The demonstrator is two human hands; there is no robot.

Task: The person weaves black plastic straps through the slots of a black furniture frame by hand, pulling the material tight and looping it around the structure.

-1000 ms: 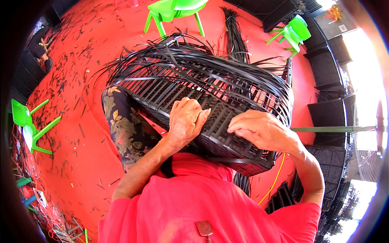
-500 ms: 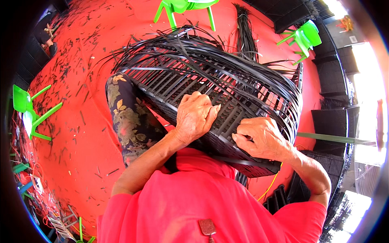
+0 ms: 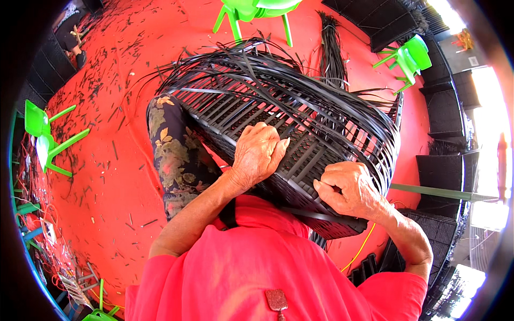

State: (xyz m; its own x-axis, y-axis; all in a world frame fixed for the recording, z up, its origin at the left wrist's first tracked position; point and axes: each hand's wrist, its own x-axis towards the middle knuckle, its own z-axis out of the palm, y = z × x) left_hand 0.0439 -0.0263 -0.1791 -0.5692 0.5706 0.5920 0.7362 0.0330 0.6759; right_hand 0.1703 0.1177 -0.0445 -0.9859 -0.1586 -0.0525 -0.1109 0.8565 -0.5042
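Note:
A black basket (image 3: 300, 170) woven from flat plastic strips lies tilted across my lap. Long loose strips (image 3: 321, 101) arch from its far side and bend round to the right. My left hand (image 3: 259, 151) is closed at the near edge of the weave, thumb pointing right. Further right, my right hand (image 3: 347, 188) is curled into a fist over the basket's near right part, thumb pressed to the bent fingers. My fingers hide whatever either hand grips. My knee in flowered trousers (image 3: 174, 155) rests against the basket's left side.
Green plastic chairs stand at the far middle (image 3: 259, 9), far right (image 3: 411, 58) and left (image 3: 45, 134). A bundle of black strips (image 3: 333, 53) lies beyond the basket on the red floor (image 3: 107, 187), which has scattered scraps. Black woven panels (image 3: 441, 115) line the right. Another person's hand (image 3: 77, 35) shows far left.
The surroundings have shifted slightly right and down in the picture. My right hand sits a little lower and further right; both hands stay closed at the basket.

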